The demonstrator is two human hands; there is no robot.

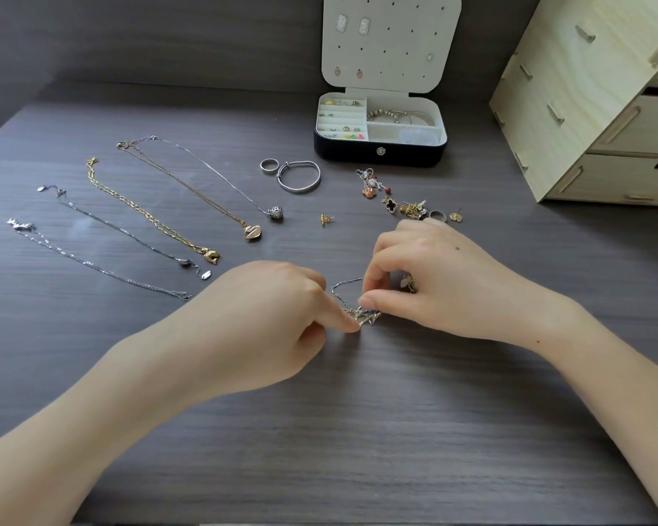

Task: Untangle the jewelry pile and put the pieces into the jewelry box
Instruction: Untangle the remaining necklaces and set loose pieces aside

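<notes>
The jewelry box stands open on the dark tabletop, lid upright with a few earrings pinned to it, its compartments holding small pieces and bangles. Well in front of the box, nearest the person, lies a small tangle of chains, silver and gold mixed. The left hand pinches the tangle's left edge between thumb and forefinger. The right hand pinches a silver strand of it with thumb and fingertips, and a gold charm shows under its fingers. Forward and left of the box, five necklaces lie stretched out side by side. Just front-left of the box rest a ring and a bangle. In front of the box sits a loose heap of earrings, a single gold stud apart from it. Right of the box stands a wooden drawer unit
</notes>
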